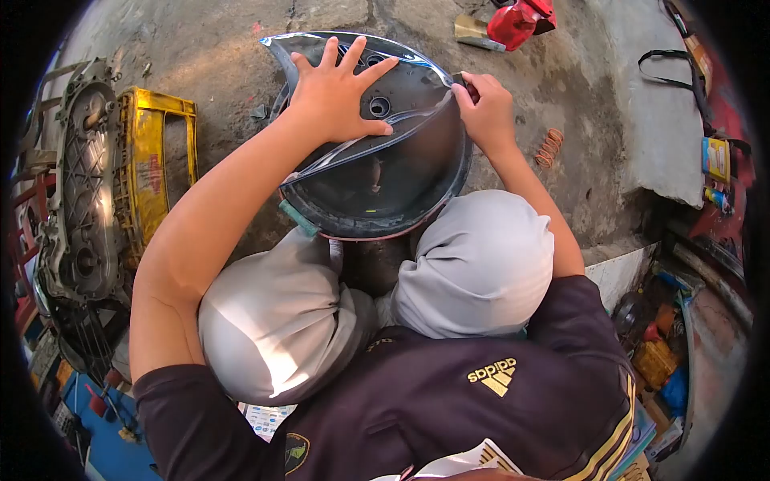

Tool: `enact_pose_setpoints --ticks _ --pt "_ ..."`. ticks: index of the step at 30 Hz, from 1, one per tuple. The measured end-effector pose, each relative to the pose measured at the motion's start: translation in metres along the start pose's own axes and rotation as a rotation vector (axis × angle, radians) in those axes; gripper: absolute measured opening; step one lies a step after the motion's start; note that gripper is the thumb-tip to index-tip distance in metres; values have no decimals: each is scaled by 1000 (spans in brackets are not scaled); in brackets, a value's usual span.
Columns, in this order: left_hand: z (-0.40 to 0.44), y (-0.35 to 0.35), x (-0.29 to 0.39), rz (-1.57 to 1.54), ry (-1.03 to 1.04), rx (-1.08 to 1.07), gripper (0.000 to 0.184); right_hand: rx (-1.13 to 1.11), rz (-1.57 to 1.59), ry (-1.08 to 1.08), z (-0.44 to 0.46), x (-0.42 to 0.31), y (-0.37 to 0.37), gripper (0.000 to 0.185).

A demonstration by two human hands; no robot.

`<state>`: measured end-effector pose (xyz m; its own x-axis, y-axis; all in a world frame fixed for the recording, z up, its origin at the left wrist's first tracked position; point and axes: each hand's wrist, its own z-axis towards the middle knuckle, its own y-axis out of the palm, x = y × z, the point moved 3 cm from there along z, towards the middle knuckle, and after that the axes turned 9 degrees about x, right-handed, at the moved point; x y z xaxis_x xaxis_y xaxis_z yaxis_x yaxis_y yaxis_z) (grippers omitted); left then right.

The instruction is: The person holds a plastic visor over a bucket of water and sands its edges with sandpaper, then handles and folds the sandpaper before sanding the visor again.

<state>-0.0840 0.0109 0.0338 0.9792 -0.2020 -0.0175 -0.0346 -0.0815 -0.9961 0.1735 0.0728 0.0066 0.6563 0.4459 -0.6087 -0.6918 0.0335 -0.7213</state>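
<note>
A vehicle headlight (411,86), with a dark back and a clear, pointed lens edge, lies across a round black basin (458,172) of dark liquid. My left hand (330,98) rests flat on the headlight with its fingers spread, covering part of the middle. At the right tip, my right hand (491,111) pinches the edge between thumb and bent fingers. A small dark patch shows between those fingers, too unclear to name. A greenish strip (297,216) touches the basin's near left rim.
At left stand a yellow crate (152,172) and a grey metal engine cover (84,192). A copper-coloured spring (549,148) lies right of the basin. Further off is a red object (517,26). Clutter fills the lower right, near my knees (481,264).
</note>
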Motion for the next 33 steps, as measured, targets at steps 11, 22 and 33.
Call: enact_pose_setpoints --ticks 11,22,33 --pt "1 3 -2 -12 -2 7 110 -38 63 -47 -16 -18 1 25" --pt "2 4 -1 1 -3 18 111 29 -14 189 -9 -1 -9 26" --pt "1 0 -2 0 -7 -16 112 6 38 80 -23 -25 7 25"
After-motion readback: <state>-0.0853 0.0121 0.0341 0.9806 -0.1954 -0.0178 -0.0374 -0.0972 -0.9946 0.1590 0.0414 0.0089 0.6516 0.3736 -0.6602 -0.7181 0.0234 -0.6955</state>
